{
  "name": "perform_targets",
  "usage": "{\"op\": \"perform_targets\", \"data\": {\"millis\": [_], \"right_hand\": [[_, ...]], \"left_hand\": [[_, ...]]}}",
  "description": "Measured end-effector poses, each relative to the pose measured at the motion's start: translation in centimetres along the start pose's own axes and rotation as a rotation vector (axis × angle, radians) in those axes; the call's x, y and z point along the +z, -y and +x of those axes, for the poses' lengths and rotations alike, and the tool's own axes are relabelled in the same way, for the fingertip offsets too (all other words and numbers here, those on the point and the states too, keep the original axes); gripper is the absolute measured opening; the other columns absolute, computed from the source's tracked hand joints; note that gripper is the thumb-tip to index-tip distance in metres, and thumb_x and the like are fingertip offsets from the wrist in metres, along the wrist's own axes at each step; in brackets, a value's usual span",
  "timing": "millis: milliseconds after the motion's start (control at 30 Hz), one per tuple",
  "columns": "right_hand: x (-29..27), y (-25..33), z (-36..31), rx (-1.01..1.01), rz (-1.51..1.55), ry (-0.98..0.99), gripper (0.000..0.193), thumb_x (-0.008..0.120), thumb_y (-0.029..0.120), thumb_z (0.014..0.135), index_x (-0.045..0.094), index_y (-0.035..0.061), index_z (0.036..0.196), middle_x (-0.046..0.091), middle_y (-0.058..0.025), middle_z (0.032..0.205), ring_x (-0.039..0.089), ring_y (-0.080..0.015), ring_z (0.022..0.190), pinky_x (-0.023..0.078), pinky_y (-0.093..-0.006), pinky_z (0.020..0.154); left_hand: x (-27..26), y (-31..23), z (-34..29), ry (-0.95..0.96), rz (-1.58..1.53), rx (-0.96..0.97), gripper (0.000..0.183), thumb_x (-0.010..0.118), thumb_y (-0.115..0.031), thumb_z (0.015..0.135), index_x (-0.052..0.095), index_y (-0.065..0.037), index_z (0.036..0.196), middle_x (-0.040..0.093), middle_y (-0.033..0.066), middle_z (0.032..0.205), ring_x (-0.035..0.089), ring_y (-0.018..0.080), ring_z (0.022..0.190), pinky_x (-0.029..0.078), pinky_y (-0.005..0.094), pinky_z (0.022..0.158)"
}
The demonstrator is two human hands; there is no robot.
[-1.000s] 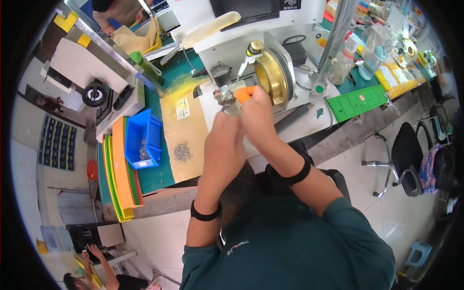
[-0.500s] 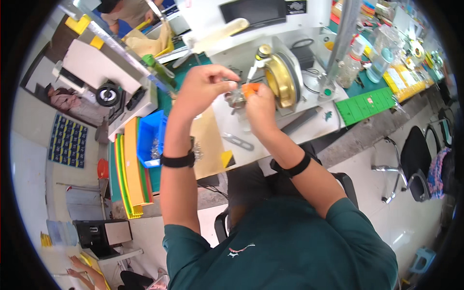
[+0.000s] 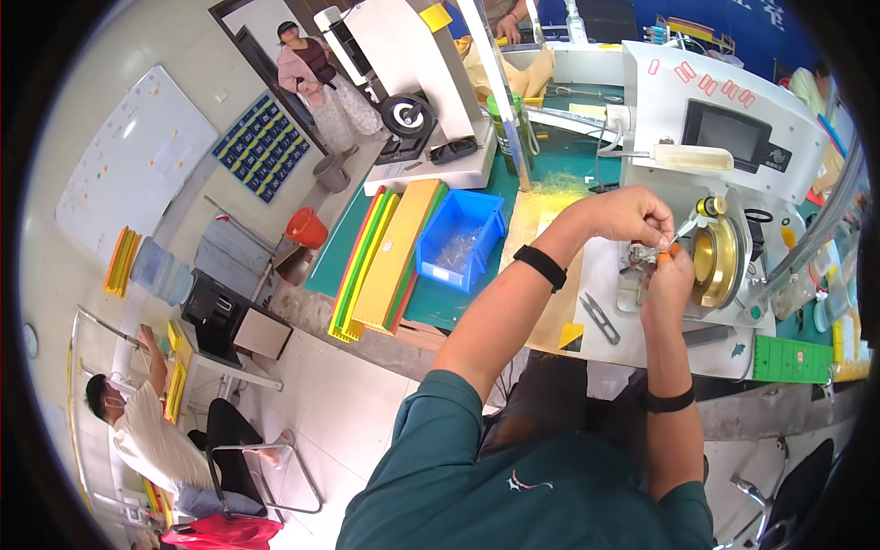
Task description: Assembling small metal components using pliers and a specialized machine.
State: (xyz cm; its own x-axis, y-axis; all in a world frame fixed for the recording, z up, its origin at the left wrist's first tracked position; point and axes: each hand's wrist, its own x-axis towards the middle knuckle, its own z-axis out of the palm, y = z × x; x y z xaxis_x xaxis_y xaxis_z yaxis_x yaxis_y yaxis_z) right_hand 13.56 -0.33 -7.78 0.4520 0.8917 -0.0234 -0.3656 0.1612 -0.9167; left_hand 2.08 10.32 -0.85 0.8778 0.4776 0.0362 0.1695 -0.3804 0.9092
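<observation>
Both my hands work together in front of the machine's gold-coloured wheel (image 3: 706,266). My left hand (image 3: 639,218) is bent over from the left, its thumb and fingertips pinched together; whatever is between them is too small to make out. Just below it, my right hand (image 3: 669,284) is closed on a small orange piece (image 3: 674,250) at its fingertips. Beside the fingers sits a small, shiny metal fixture (image 3: 639,257), partly covered by the hands. A pair of thread snips (image 3: 600,318) lies on the white work surface to the left of my right forearm.
A blue bin (image 3: 461,240) of small clear or metallic bits stands left of my left arm, beside stacked coloured trays (image 3: 390,261). The white machine (image 3: 724,119) with a dark screen rises behind the hands. A green tray (image 3: 793,357) lies at right. Other people are farther off.
The view has swung left, so my hands and the machine appear farther right. My left fingertips have come closer to the orange piece, which stays in my right hand.
</observation>
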Motion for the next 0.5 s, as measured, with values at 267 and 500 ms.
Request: {"op": "perform_targets", "data": {"millis": [267, 500], "right_hand": [[-1.0, -0.5, -0.1, -0.006, -0.098, -0.078, 0.025, 0.054, 0.013, 0.106, 0.067, -0.0061, 0.114, 0.066, -0.0045, 0.097, 0.059, -0.0103, 0.083, 0.046, -0.0257, 0.074], [-2.6, 1.7, -8.2, -0.350, -0.284, -0.036, 0.026, 0.056, 0.014, 0.109, 0.063, -0.0048, 0.125, 0.066, -0.0059, 0.103, 0.059, -0.0090, 0.089, 0.046, -0.0238, 0.077]], "left_hand": [[4.3, -3.5, -1.3, -0.467, 0.755, 0.124, 0.006, 0.068, -0.002, 0.077, 0.064, -0.004, 0.081, 0.061, 0.0188, 0.093, 0.065, 0.0360, 0.086, 0.049, 0.0437, 0.072], [10.3, -4.5, -2.9, -0.875, 0.891, 0.155, 0.015, 0.068, -0.001, 0.076, 0.057, -0.004, 0.086, 0.054, 0.0171, 0.092, 0.054, 0.0360, 0.087, 0.040, 0.0437, 0.075]]}}
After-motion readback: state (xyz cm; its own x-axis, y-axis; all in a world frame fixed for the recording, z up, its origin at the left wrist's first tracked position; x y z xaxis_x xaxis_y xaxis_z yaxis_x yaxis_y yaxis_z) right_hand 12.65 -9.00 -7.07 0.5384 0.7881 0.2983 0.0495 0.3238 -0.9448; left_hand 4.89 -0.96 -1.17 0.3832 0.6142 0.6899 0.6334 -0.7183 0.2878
